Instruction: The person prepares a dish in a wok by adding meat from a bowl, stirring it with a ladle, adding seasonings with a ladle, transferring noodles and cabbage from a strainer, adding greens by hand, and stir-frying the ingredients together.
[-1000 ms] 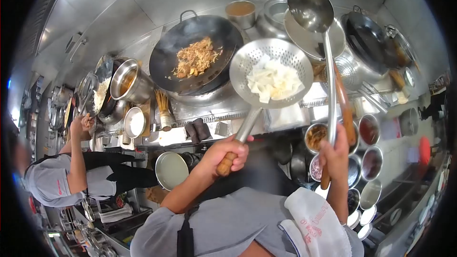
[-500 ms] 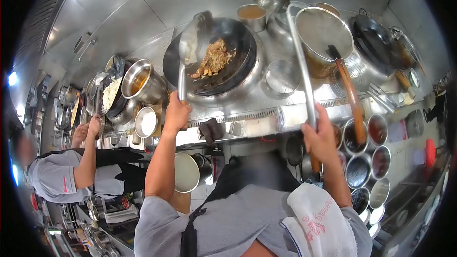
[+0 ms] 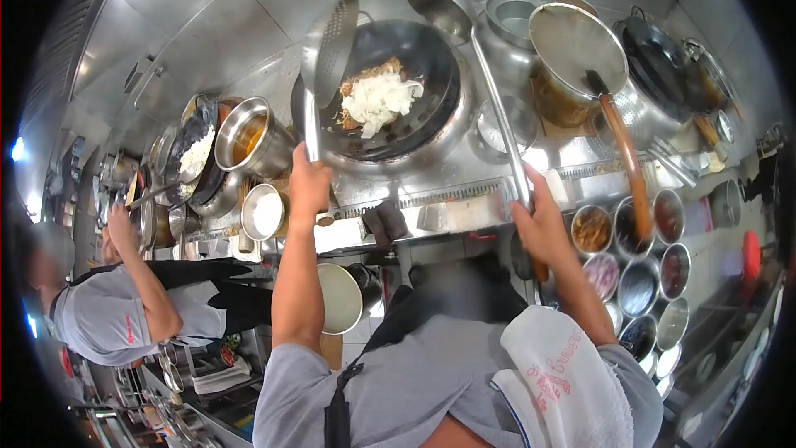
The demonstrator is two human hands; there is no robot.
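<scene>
My left hand (image 3: 310, 187) is wrapped round the handle of a perforated skimmer (image 3: 337, 48). The skimmer's bowl is tipped on edge over the left side of a black wok (image 3: 431, 129). In the wok, a heap of white sliced pieces (image 3: 381, 101) lies on browned, shredded-looking food (image 3: 390, 68). My right hand (image 3: 543, 228) grips the long handle of a metal ladle (image 3: 439, 12). The ladle's bowl is raised beyond the wok's right rim, apart from the food.
A pot of amber liquid (image 3: 241, 139) stands left of the wok. Right of it are a large strainer (image 3: 578, 46) over a pot and a wooden-handled tool (image 3: 623, 153). Several ingredient tins (image 3: 591, 229) sit at the lower right. Another person (image 3: 141, 307) works at the left.
The white pieces have gone from the skimmer onto the brown food in the wok. The skimmer has turned on edge. The ladle's bowl has shifted left and lower.
</scene>
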